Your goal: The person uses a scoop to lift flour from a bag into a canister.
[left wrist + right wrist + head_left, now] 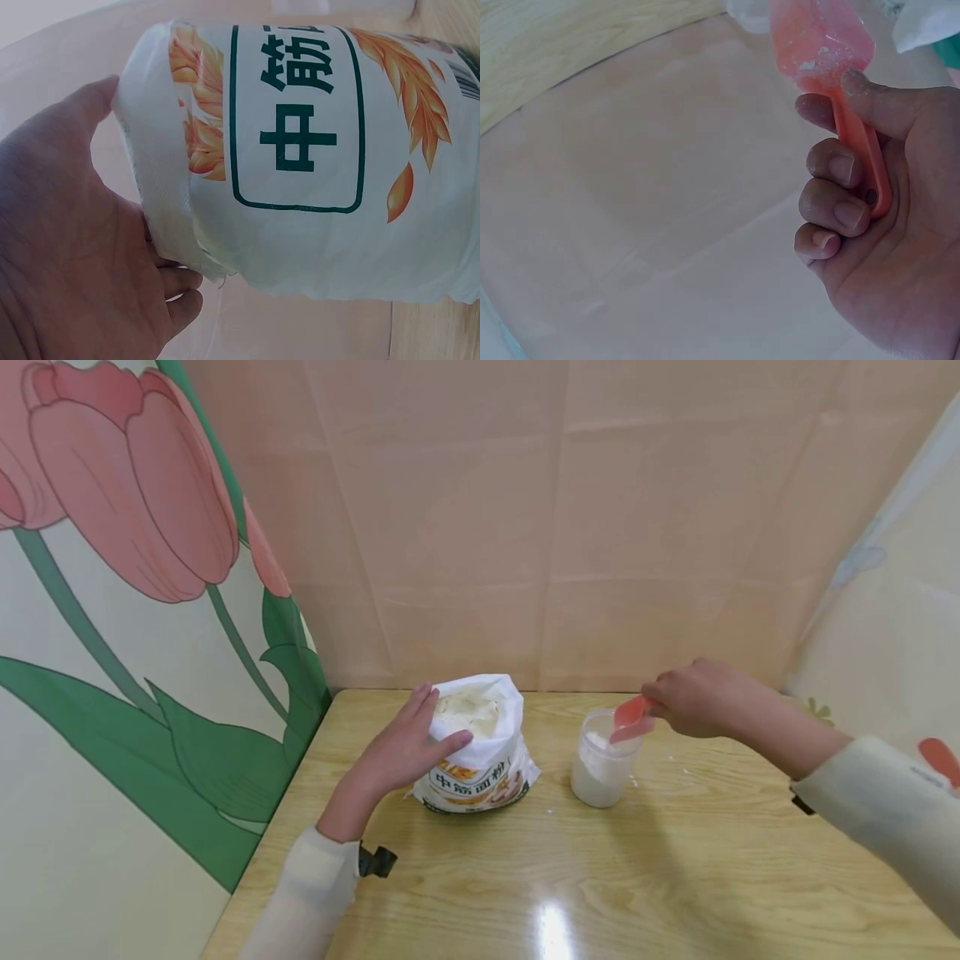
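A white flour bag stands upright with its rolled mouth facing up and pale flour showing inside. My left hand grips its rim on the left side, thumb across the near edge. In the left wrist view, fingers curl at the bag's edge. With my right hand I hold a red scoop by its handle, fingers wrapped round it. The scoop is tilted down at the mouth of a clear plastic cup, which is partly filled with flour. White powder clings to the scoop's bowl.
The wooden table has small flecks of flour around the cup. A pink cloth hangs along the back edge. On the left stands a panel with printed tulips; a pale sheet borders the right side.
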